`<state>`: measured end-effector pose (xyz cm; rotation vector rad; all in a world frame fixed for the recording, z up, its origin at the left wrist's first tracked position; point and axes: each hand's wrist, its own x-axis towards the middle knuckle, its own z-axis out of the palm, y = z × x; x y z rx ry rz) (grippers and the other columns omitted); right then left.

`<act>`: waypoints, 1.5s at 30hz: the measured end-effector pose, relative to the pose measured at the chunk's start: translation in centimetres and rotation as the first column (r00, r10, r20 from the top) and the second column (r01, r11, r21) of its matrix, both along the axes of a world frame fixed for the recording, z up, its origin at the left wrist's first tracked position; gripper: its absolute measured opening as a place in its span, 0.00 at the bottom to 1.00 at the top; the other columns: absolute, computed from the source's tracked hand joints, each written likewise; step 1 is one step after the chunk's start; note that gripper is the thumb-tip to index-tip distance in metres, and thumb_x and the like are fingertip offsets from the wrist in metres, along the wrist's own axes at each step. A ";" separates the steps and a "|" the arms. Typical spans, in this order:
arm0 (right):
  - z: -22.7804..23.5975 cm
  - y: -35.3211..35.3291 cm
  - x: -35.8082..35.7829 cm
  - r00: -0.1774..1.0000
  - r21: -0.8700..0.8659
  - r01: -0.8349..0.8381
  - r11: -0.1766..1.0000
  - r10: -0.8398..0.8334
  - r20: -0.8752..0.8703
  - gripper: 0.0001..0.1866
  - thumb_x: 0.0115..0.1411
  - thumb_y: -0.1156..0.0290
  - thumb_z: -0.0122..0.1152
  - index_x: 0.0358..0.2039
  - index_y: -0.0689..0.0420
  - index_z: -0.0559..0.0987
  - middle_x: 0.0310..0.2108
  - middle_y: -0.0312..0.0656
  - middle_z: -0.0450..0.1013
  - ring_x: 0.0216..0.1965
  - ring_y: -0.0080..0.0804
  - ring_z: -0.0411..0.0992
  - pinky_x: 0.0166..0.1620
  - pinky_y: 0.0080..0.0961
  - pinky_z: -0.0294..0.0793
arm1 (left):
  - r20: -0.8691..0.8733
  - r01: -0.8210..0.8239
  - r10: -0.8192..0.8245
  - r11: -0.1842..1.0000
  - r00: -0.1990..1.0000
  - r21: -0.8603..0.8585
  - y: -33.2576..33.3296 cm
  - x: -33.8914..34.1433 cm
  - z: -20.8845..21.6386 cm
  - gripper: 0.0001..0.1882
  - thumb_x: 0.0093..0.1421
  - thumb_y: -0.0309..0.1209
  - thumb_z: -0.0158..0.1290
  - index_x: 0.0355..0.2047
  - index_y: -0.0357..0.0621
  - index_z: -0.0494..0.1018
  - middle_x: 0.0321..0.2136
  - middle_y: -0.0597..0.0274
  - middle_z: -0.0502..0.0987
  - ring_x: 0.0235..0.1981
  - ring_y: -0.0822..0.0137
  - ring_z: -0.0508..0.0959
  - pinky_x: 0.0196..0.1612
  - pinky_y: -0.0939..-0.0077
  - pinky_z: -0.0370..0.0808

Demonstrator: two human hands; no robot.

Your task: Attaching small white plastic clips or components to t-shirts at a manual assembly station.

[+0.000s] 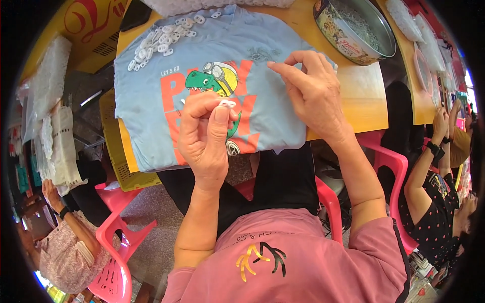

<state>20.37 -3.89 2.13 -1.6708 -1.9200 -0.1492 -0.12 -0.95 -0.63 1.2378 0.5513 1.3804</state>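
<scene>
A light blue T-shirt [283,108] with a dinosaur print lies spread over the table. Above its print, my left hand [204,139] pinches a small white plastic piece [227,103] with a looped shape between thumb and fingers. My right hand [317,93] is over the shirt's right side, its fingertips drawn together in a pinch; anything between them is too small to make out. Just beyond those fingertips lies a small heap of thin dark metal bits [262,54]. Several similar white plastic pieces [161,40] are piled on the shirt at the far left.
A round tin [348,43] with a heap of fine metal bits stands at the far right of the yellow table [374,103]. Clear plastic bags [202,4] lie along the far edge. A yellow crate [124,161] and pink chairs [116,232] are nearby; people sit on both sides.
</scene>
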 end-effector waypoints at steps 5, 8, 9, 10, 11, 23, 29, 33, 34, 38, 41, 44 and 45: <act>-0.3 -0.1 0.1 0.999 -0.027 -0.021 0.999 0.022 0.031 0.20 0.46 0.85 0.59 0.40 0.53 0.83 0.38 0.39 0.71 0.33 0.35 0.67 0.41 0.33 0.67 | 0.005 0.002 -0.002 1.000 1.000 -0.006 0.0 0.0 0.0 0.04 0.66 0.21 0.50 0.40 0.37 0.71 0.38 0.61 0.71 0.31 0.76 0.73 0.32 0.84 0.70; 0.0 -0.6 0.4 0.996 -0.033 -0.086 0.996 0.085 -0.015 0.18 0.45 0.83 0.59 0.37 0.53 0.83 0.39 0.38 0.71 0.35 0.35 0.68 0.41 0.33 0.66 | 0.015 0.000 0.000 1.000 1.000 -0.001 0.1 -0.1 -0.1 0.04 0.66 0.21 0.49 0.41 0.37 0.71 0.38 0.61 0.71 0.31 0.76 0.73 0.32 0.84 0.70; 0.0 -0.7 0.5 0.992 -0.019 -0.121 0.992 0.120 -0.046 0.16 0.44 0.81 0.60 0.35 0.52 0.82 0.40 0.37 0.71 0.36 0.36 0.68 0.41 0.35 0.66 | 0.014 -0.003 0.003 1.000 1.000 -0.002 0.1 -0.2 -0.2 0.04 0.66 0.21 0.49 0.41 0.37 0.71 0.38 0.61 0.72 0.31 0.76 0.73 0.32 0.84 0.70; 0.0 -0.8 0.6 0.992 -0.021 -0.120 0.993 0.119 -0.047 0.16 0.44 0.81 0.60 0.35 0.52 0.82 0.40 0.37 0.71 0.36 0.36 0.68 0.41 0.35 0.66 | 0.013 -0.002 0.002 1.000 1.000 -0.002 0.1 -0.2 -0.2 0.04 0.66 0.21 0.49 0.41 0.37 0.71 0.38 0.60 0.72 0.31 0.75 0.74 0.32 0.83 0.70; -0.2 -0.8 0.7 0.991 0.004 -0.113 0.994 0.113 -0.069 0.15 0.44 0.80 0.61 0.34 0.53 0.82 0.39 0.37 0.72 0.36 0.36 0.69 0.41 0.34 0.66 | 0.013 -0.001 0.001 1.000 1.000 -0.004 0.1 -0.2 -0.3 0.04 0.66 0.21 0.49 0.41 0.37 0.71 0.38 0.60 0.72 0.31 0.75 0.74 0.32 0.83 0.70; 1.0 0.9 -1.0 0.986 -0.012 -0.163 0.986 0.163 -0.040 0.11 0.51 0.76 0.65 0.37 0.54 0.82 0.34 0.38 0.72 0.36 0.36 0.69 0.41 0.31 0.66 | 0.181 -0.023 0.050 0.989 0.982 -0.149 0.3 -0.3 -0.4 0.07 0.66 0.23 0.50 0.44 0.38 0.70 0.38 0.59 0.73 0.30 0.72 0.74 0.31 0.78 0.70; 0.4 2.5 -2.7 0.981 0.008 -0.194 0.981 0.194 -0.004 0.08 0.51 0.72 0.67 0.34 0.53 0.81 0.32 0.36 0.72 0.36 0.36 0.70 0.40 0.32 0.66 | 0.197 -0.022 0.053 0.987 0.979 -0.161 0.3 -0.2 -0.2 0.07 0.66 0.23 0.50 0.44 0.38 0.70 0.38 0.59 0.73 0.30 0.72 0.74 0.31 0.78 0.70; 0.2 3.4 -3.3 0.984 0.004 -0.166 0.986 0.165 0.069 0.05 0.51 0.70 0.67 0.28 0.54 0.80 0.30 0.35 0.72 0.35 0.35 0.70 0.40 0.33 0.67 | 0.209 -0.018 0.050 0.988 0.977 -0.154 0.3 -0.2 -0.1 0.07 0.66 0.22 0.50 0.44 0.38 0.71 0.37 0.60 0.73 0.30 0.73 0.74 0.31 0.80 0.70; 0.2 3.5 -3.4 0.983 0.006 -0.170 0.985 0.170 0.069 0.05 0.51 0.70 0.67 0.28 0.54 0.80 0.30 0.35 0.72 0.35 0.35 0.70 0.40 0.33 0.67 | 0.199 -0.019 0.048 0.989 0.979 -0.145 0.3 -0.3 -0.1 0.07 0.66 0.22 0.50 0.44 0.38 0.71 0.37 0.60 0.73 0.30 0.73 0.74 0.31 0.80 0.71; 0.8 3.8 -3.6 0.985 -0.047 -0.130 0.990 0.135 0.111 0.04 0.50 0.69 0.67 0.26 0.53 0.80 0.28 0.35 0.71 0.34 0.36 0.70 0.39 0.33 0.68 | 0.212 -0.012 0.045 0.989 0.976 -0.151 0.3 -0.3 0.0 0.07 0.66 0.22 0.50 0.44 0.38 0.71 0.37 0.60 0.73 0.31 0.73 0.75 0.32 0.81 0.71; 1.0 3.7 -3.5 0.984 -0.050 -0.099 0.994 0.106 0.144 0.04 0.50 0.69 0.67 0.26 0.53 0.80 0.26 0.35 0.71 0.33 0.36 0.70 0.38 0.33 0.68 | 0.213 0.005 0.025 0.990 0.977 -0.138 0.3 -0.4 -0.2 0.07 0.66 0.23 0.50 0.44 0.38 0.71 0.37 0.61 0.73 0.31 0.74 0.75 0.32 0.82 0.71; 0.9 3.5 -3.8 0.983 -0.032 -0.079 0.996 0.084 0.165 0.05 0.50 0.69 0.67 0.25 0.53 0.80 0.26 0.35 0.71 0.34 0.37 0.70 0.38 0.33 0.68 | 0.205 0.003 0.030 0.987 0.978 -0.160 0.2 -0.4 -0.2 0.06 0.66 0.24 0.51 0.43 0.38 0.71 0.37 0.62 0.73 0.32 0.75 0.75 0.32 0.83 0.71; 0.9 3.3 -3.8 0.983 -0.021 -0.058 0.998 0.060 0.172 0.05 0.50 0.69 0.67 0.24 0.53 0.79 0.25 0.35 0.71 0.34 0.37 0.70 0.38 0.34 0.68 | 0.201 0.004 0.029 0.987 0.979 -0.162 0.2 -0.4 -0.1 0.06 0.66 0.24 0.51 0.43 0.38 0.71 0.36 0.62 0.73 0.32 0.75 0.75 0.33 0.83 0.71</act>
